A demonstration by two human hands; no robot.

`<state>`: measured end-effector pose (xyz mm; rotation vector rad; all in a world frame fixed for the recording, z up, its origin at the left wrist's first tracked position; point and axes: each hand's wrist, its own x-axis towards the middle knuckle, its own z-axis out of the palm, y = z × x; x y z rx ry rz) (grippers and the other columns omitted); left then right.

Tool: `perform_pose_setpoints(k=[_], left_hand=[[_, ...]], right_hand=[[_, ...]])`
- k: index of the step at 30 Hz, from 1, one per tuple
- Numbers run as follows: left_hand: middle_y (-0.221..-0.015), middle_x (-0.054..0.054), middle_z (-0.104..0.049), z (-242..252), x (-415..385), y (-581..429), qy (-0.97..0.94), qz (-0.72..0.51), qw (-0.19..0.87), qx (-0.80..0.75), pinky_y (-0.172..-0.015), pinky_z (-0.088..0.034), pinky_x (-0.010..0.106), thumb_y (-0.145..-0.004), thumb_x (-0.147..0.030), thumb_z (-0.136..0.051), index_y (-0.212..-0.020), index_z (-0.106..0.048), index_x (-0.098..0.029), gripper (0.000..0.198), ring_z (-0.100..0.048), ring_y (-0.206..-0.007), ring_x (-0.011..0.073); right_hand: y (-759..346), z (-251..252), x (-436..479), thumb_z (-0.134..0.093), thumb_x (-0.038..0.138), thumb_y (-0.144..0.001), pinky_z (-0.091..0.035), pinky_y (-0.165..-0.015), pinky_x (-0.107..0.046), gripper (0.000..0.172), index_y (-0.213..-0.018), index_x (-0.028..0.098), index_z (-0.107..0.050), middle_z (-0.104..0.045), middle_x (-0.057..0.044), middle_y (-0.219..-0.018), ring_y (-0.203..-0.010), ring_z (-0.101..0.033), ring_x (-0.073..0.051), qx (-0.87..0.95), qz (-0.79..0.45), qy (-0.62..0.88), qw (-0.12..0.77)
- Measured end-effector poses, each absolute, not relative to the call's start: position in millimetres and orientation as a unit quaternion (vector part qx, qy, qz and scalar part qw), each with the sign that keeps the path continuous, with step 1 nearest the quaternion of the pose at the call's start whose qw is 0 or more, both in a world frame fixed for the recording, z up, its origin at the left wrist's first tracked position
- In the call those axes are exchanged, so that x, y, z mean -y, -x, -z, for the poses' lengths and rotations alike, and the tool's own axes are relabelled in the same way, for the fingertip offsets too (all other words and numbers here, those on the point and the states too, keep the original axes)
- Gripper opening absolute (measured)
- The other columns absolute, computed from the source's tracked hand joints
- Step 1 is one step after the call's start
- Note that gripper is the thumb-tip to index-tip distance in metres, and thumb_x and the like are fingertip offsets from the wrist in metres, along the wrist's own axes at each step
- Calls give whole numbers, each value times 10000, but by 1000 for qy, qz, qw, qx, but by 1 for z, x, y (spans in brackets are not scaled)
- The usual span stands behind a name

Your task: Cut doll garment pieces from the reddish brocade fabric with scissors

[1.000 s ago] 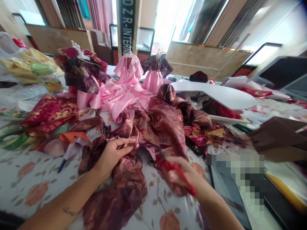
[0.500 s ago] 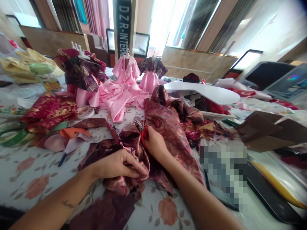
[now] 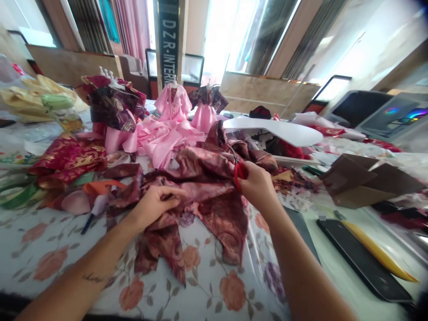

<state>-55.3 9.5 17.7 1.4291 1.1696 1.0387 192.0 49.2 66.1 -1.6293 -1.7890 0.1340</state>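
**Cloth and scissors in hand**

I see the dark red cloth [image 3: 207, 187] lying rumpled on the flowered table [image 3: 50, 249]. The left hand [image 3: 154, 207] rests on its near edge, fingers curled and pinching a fold. The right hand [image 3: 257, 185] grips red scissors [image 3: 238, 169] at the cloth's far side, fingers closed round the handles. Pink doll dresses [image 3: 174, 107] stand behind, and a black phone [image 3: 364, 263] lies to the right.

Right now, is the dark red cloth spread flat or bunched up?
Bunched up: the dark red cloth lies in ridges and folds, the left hand gripping a gathered part, the right hand holding red-handled scissors.
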Motion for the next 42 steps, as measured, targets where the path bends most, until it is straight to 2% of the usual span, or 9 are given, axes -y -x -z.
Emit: perform_pose_setpoints(k=[3,10,14,19,23,28,34,37,42], left_hand=[[-957,62,-748,-7,-3,44,-566,-349,603,-441,-906,-448,276,-712,-158,-698,-935,-761,-183,233,-655,-965,207],[-1078,69,-718,-6,3,48,-427,-423,649,-467,-876,-461,259,-711,-194,-714,-991,-737,-180,282,-640,-993,188],[-974,70,-736,-12,0,54,-355,-490,652,-457,-733,-513,233,-695,-218,-750,-935,-736,-155,249,-667,-846,161],[-804,27,-735,-6,-1,52,-279,-480,708,-436,-646,-542,228,-684,-85,-724,-851,-730,-169,187,-671,-682,123],[-905,78,-746,-3,-1,55,-275,-422,753,-424,-689,-550,244,-713,-40,-665,-922,-730,-156,248,-693,-739,143],[-1056,95,-727,-6,0,52,-327,-439,714,-436,-757,-526,240,-725,-105,-669,-966,-738,-154,255,-689,-865,165],[-879,24,-751,2,1,43,-362,-491,633,-477,-836,-480,233,-633,-175,-784,-794,-759,-184,164,-669,-797,126],[-826,6,-750,5,0,42,-384,-487,623,-477,-820,-482,233,-637,-189,-778,-740,-757,-197,105,-665,-791,128],[-1019,47,-743,1,0,43,-413,-433,649,-470,-937,-459,282,-682,-192,-740,-882,-765,-200,202,-667,-967,185]], right_hand=[[-204,-63,-46,-571,211,-711,-265,-523,-274,155,-608,204,-456,-469,17,-533,-512,-419,-135,720,-15,642,263],[-179,-13,-51,-582,409,-770,-337,-556,-265,269,-659,212,-436,-510,20,-594,-561,-449,-148,691,-176,605,355],[-183,3,-30,-564,434,-798,-392,-595,-268,243,-833,204,-496,-591,-8,-742,-638,-508,-162,671,-205,592,396],[-196,1,-4,-693,269,-627,-372,-581,-261,281,-793,218,-473,-551,20,-712,-639,-481,-159,742,-194,584,266],[-199,3,-5,-554,193,-711,-336,-553,-238,127,-724,209,-428,-513,33,-677,-609,-426,-126,782,-224,535,230],[-207,4,-7,-467,118,-716,-296,-530,-227,99,-683,197,-418,-464,46,-617,-584,-387,-110,793,-235,526,198],[-219,-8,2,-479,93,-680,-283,-521,-225,101,-669,193,-469,-474,46,-598,-577,-381,-110,806,-258,520,112],[-214,-10,6,-526,147,-701,-294,-511,-221,65,-706,199,-487,-476,47,-597,-560,-382,-112,785,-255,545,150],[-198,-5,8,-512,130,-704,-328,-573,-233,119,-751,211,-438,-544,4,-734,-640,-458,-136,805,-186,533,184]])
